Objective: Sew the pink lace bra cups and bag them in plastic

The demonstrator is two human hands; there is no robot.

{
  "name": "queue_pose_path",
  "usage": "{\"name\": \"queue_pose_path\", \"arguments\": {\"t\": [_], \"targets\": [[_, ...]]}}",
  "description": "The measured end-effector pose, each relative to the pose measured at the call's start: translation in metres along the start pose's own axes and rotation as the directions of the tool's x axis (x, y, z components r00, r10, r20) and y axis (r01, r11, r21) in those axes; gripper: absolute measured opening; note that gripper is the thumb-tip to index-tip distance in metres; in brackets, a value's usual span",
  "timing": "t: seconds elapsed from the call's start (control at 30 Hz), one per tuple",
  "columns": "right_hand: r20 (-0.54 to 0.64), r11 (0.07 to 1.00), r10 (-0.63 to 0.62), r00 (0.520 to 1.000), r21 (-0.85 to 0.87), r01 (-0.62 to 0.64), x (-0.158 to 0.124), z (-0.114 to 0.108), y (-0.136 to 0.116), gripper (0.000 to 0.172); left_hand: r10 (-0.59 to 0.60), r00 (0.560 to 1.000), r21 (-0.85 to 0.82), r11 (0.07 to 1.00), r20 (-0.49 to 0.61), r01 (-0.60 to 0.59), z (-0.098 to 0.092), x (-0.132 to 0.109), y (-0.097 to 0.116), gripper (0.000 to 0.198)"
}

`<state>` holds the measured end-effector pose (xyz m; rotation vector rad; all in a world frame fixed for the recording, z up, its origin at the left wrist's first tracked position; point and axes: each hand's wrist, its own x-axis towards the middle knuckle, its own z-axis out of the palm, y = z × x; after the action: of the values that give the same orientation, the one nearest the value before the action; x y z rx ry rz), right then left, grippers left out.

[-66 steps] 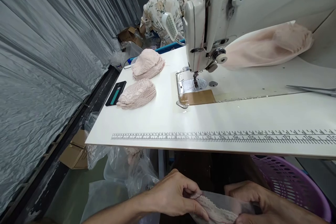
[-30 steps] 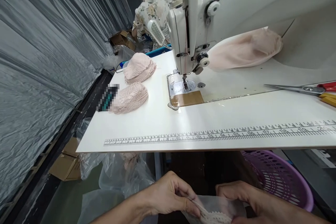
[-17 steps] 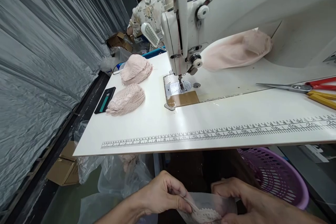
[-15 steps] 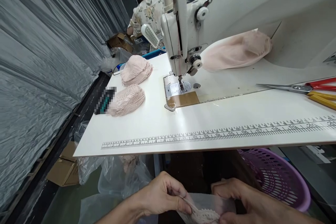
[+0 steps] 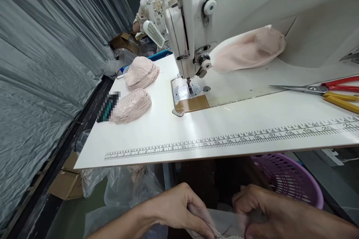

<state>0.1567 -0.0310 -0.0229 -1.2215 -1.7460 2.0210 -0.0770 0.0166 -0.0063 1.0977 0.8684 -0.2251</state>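
Low in front of me, below the table edge, my left hand [image 5: 186, 211] pinches a piece of sheer pale fabric with lace trim [image 5: 224, 220] between thumb and fingers. My right hand [image 5: 256, 209] grips the other side of the same fabric, so it spans the gap between both hands. Part of the lace runs out of the bottom of the view. Above and beyond the hands stands a white sewing machine [image 5: 183, 33], its needle and presser foot [image 5: 190, 86] over the metal plate. Neither hand touches the machine.
Two stacks of pink lace pieces, a rear one [image 5: 141, 73] and a front one [image 5: 133, 106], lie left on the white table [image 5: 157, 130]. Scissors [image 5: 316, 89] lie at right, pink fabric [image 5: 249, 50] behind the needle. A purple basket [image 5: 291, 179] stands below; a person [image 5: 155, 7] works beyond.
Both hands have moved slightly down and right with the lace fabric, which now shows less. The table and machine have shifted a little left in view.
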Motion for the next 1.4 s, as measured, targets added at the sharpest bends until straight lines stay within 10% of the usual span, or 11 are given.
{"name": "queue_pose_path", "arguments": {"t": [1.4], "targets": [[-0.046,0.997,-0.06,0.997,0.055,0.063,0.003,-0.006,0.013,0.013,-0.042,0.985,0.032,0.998,-0.168,0.048,-0.003,-0.012,-0.013,0.038]]}}
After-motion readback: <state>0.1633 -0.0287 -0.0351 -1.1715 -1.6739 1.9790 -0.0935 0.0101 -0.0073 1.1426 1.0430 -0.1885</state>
